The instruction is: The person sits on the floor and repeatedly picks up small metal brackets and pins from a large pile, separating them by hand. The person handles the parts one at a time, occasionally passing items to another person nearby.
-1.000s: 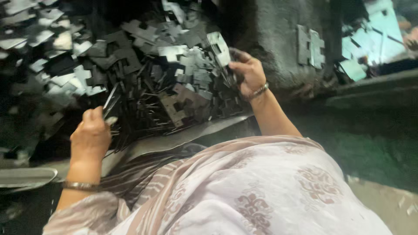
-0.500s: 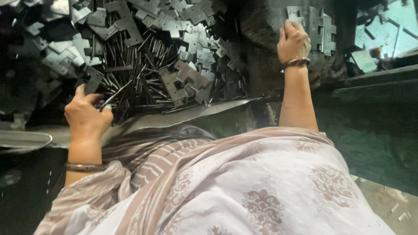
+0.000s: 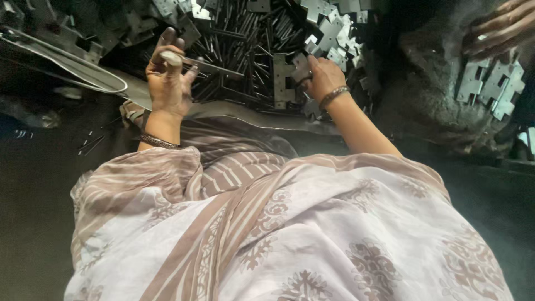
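The left hand (image 3: 167, 78) is raised at the near left edge of the heap of stamped metal plates (image 3: 262, 50), its fingers curled tight around a thin metal pin (image 3: 214, 67) whose free end points right, over the dark rods in the middle of the heap. Half a second ago this hand sat lower and further left of the heap with the pin angled downward; now the pin lies almost level.

The right hand (image 3: 320, 78) has changed most. Earlier it was stretched far out to the right of the heap, up at the small stack of plates on the dark cloth-covered block; now it is back at the near right side of the heap, fingers closed on a notched hinge plate (image 3: 301, 67). A longer flat plate (image 3: 280, 81) lies just left of that hand, at the heap's near edge.

Right of the heap, another person's hand (image 3: 499, 28) rests on the dark block (image 3: 429, 95), above a cluster of pale cross-shaped plates (image 3: 490, 89); it was not in view before. Left of the heap, a curved metal tray rim (image 3: 72, 64) runs toward the person's patterned garment (image 3: 290, 223), which fills the near side.
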The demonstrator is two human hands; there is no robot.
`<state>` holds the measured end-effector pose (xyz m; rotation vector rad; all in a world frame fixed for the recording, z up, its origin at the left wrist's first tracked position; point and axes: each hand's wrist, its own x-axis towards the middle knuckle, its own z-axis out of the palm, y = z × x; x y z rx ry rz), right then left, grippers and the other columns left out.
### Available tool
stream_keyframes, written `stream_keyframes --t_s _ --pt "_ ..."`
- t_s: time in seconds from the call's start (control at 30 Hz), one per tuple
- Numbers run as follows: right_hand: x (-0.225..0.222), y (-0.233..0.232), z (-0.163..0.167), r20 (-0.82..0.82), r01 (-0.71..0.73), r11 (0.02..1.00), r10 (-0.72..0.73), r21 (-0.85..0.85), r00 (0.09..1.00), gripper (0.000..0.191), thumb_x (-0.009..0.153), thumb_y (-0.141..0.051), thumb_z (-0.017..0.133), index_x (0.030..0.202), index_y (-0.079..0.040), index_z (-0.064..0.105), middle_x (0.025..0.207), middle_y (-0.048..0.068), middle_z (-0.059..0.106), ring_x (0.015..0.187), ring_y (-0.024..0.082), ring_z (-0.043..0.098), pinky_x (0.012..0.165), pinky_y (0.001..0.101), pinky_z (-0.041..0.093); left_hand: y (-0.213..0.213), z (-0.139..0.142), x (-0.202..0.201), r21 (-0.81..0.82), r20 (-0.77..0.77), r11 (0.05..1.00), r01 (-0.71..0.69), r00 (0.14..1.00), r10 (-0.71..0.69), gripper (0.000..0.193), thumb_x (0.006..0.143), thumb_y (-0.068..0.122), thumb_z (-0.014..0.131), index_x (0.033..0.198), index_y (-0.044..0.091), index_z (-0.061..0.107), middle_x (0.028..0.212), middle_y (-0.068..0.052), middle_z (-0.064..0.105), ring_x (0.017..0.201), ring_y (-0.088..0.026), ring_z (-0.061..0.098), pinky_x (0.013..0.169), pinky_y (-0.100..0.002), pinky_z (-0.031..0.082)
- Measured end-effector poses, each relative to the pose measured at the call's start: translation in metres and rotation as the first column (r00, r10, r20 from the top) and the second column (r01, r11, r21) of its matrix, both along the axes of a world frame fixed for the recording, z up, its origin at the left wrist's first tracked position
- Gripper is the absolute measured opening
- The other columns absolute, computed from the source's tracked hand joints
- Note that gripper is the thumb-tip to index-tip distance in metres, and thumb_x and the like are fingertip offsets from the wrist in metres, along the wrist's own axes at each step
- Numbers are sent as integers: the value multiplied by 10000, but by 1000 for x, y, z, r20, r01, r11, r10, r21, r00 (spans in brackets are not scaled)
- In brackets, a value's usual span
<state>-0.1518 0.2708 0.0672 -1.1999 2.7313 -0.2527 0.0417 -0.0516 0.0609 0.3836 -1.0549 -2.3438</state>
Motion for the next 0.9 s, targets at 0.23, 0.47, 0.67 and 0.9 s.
stream_keyframes --t_s 0.23,0.47,0.67,0.9 --pt "23 17 21 332 13 877 168 -480 928 222 853 -1 773 1064 -9 706 999 146 668 877 294 694 748 373 563 -70 1 1 324 -268 946 5 960 87 394 1077 384 676 1206 20 597 1168 -119 615 970 -185 643 923 -397 576" --pt "12 32 74 287 140 867 4 -478 958 189 841 39 805 1008 -9 730 910 99 666 797 188 639 700 306 503 -18 -16 -57 -912 354 302 276 903 244 464 975 329 764 1302 16 657 1155 -257 695 995 -397 698 831 -458 582" --pt "14 39 69 269 117 861 24 -495 963 208 824 29 827 1011 -4 742 902 95 669 804 191 624 723 306 497 28 -53 -68 -741 616 28 671 662 428 230 793 135 753 1002 49 712 1124 -188 674 1094 -400 620 908 -481 531" --pt "-10 49 30 907 814 427 37 -393 419 296 947 21 766 1224 17 664 989 63 730 792 125 638 640 223 475 27 -68 -57 -829 526 -6 559 783 332 329 816 14 675 1141 15 626 1067 -154 694 1025 -368 626 901 -481 517"
